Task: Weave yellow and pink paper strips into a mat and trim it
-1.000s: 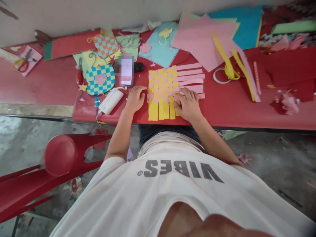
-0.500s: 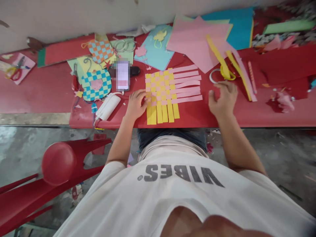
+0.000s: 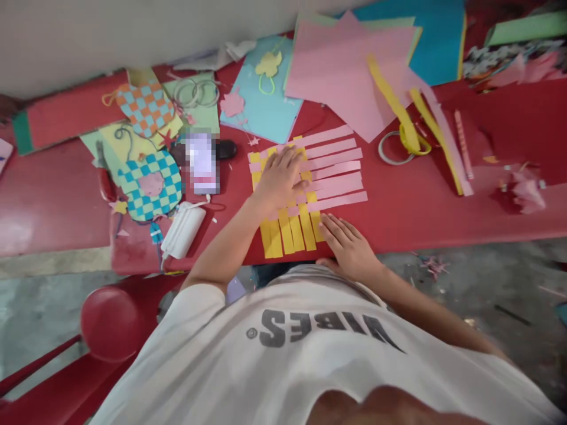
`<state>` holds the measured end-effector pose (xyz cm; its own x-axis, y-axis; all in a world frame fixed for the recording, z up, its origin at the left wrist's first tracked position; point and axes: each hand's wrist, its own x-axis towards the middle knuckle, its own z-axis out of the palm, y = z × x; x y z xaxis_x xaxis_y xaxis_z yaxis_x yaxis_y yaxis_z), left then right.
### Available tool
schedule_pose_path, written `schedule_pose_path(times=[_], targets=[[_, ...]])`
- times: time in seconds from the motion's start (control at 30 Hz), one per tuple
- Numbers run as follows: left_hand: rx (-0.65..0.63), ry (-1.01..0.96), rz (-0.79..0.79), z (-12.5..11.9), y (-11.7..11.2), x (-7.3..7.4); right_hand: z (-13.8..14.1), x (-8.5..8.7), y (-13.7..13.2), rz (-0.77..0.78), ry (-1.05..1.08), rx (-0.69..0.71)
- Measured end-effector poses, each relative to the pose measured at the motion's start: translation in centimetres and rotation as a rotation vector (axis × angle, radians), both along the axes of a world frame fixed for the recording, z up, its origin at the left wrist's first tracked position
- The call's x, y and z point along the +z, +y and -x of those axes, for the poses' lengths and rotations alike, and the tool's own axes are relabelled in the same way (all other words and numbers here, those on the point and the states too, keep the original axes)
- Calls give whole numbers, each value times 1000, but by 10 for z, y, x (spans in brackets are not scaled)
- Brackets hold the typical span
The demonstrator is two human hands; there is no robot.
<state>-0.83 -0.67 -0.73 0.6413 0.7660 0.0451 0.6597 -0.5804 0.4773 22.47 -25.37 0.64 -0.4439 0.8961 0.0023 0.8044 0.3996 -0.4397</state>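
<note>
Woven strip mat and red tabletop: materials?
The woven mat looks like matte coloured paper: thin, flat yellow and pink strips with crisp cut edges and no sheen. The red tabletop looks like glossy plastic or painted board: bright glare at the left, a few scuffs. Which one, the look leaves open.

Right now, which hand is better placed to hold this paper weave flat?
The left hand, probably: it rests spread on the woven yellow and pink paper strips, while the right hand lies beside their yellow ends at the near edge of the red table.
</note>
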Motion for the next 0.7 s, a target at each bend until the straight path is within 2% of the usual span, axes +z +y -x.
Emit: schedule_pose_path(times=[0.07, 0.13, 0.4, 0.53, 0.7], targets=[[21, 13, -19, 2, -7, -14, 8, -9, -11, -3, -33, -45], [30, 11, -32, 3, -11, -21, 9, -15, -12, -18, -46, -67], [18, 7, -25, 0, -14, -23, 5, -10, -10, 59, -31, -104], [9, -4, -12, 0, -15, -18, 6, -10, -11, 17, -37, -102], [-21, 133, 10, 0, -19, 1, 8, -13, -17, -152, 13, -62]])
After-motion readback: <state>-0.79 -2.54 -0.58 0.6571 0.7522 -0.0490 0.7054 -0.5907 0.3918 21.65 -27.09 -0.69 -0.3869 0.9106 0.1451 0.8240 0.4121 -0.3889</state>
